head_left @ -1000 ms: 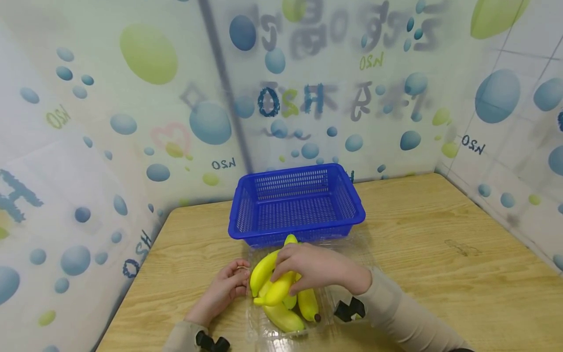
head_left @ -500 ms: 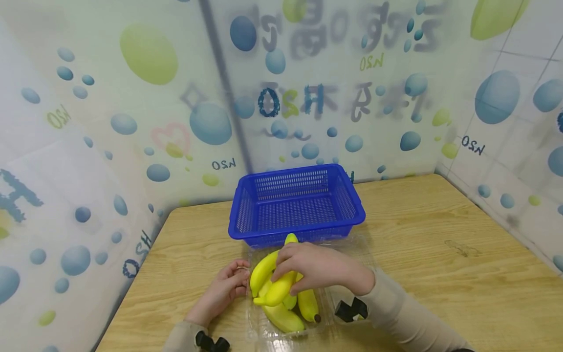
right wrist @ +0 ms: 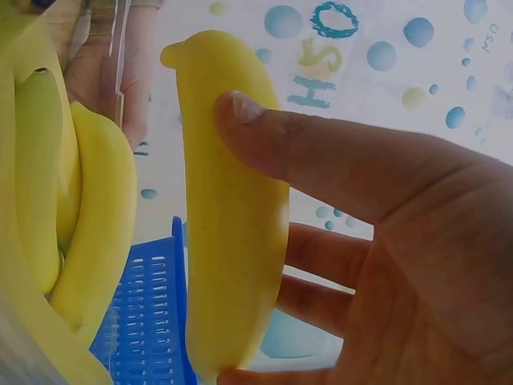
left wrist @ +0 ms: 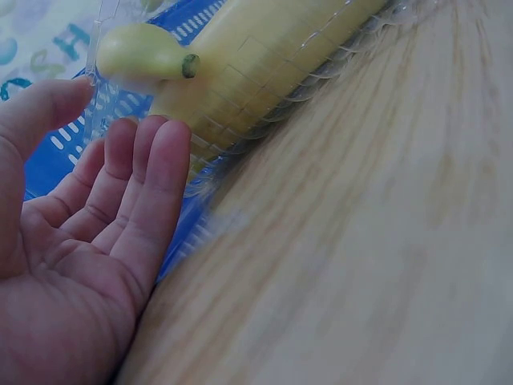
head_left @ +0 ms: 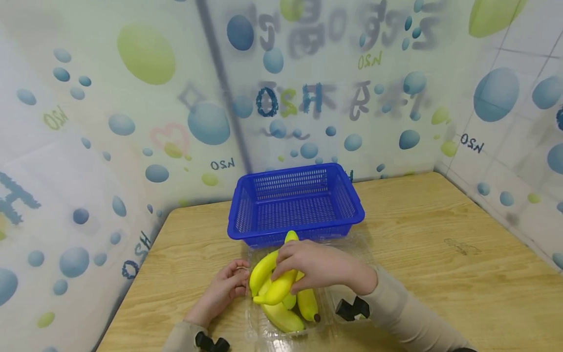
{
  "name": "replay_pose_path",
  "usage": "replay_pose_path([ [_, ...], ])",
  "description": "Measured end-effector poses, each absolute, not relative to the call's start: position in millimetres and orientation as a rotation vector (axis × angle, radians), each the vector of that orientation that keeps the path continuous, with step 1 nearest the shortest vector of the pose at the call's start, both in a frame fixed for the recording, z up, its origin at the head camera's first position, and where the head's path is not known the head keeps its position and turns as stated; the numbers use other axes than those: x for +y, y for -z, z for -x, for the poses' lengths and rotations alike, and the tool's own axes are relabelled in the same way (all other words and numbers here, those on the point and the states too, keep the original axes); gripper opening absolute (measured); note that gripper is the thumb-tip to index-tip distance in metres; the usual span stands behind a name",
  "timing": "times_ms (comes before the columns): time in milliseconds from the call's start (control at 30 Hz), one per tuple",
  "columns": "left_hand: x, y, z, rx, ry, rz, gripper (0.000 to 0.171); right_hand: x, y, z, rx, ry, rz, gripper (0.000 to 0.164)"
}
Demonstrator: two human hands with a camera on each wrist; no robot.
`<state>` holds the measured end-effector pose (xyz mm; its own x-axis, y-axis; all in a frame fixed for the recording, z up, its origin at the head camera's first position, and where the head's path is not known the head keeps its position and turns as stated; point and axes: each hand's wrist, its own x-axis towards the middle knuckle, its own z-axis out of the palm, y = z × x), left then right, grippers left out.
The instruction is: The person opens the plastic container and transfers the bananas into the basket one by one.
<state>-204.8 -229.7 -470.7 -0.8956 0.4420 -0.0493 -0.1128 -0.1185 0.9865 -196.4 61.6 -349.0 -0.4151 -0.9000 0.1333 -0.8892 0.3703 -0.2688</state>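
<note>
My right hand point(head_left: 314, 266) grips a yellow banana point(right wrist: 232, 216) above several other bananas. The thumb lies along its near side and the fingers wrap behind it. In the head view a yellow tip point(head_left: 291, 236) shows beyond the knuckles. Beneath, bananas point(head_left: 283, 319) lie in a clear plastic box point(head_left: 251, 320). At the left of this box rests my left hand point(head_left: 224, 288), palm toward it, fingers relaxed and slightly bent. In the left wrist view its thumb tip meets the box's upper edge, and the fingertips stay close to the side wall.
A blue perforated basket point(head_left: 296, 232) stands at the back of the wooden table point(head_left: 418, 244), right behind the plastic box. The box's clear lid point(head_left: 360, 249) overlaps the table to its right. Patterned curtains point(head_left: 286, 146) close off the back and both sides.
My right hand has barely moved, rising a touch with the banana. My left hand stays where it was, and the view shifts slightly.
</note>
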Motion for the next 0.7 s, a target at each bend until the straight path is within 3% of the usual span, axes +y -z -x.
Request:
replay_pose_path([
  [700, -229.7, 470.8, 203.8, 1.813, -2.065, -0.344, 0.014, 69.4, 343.4, 198.1, 2.59, 0.506, 1.699, 0.038],
])
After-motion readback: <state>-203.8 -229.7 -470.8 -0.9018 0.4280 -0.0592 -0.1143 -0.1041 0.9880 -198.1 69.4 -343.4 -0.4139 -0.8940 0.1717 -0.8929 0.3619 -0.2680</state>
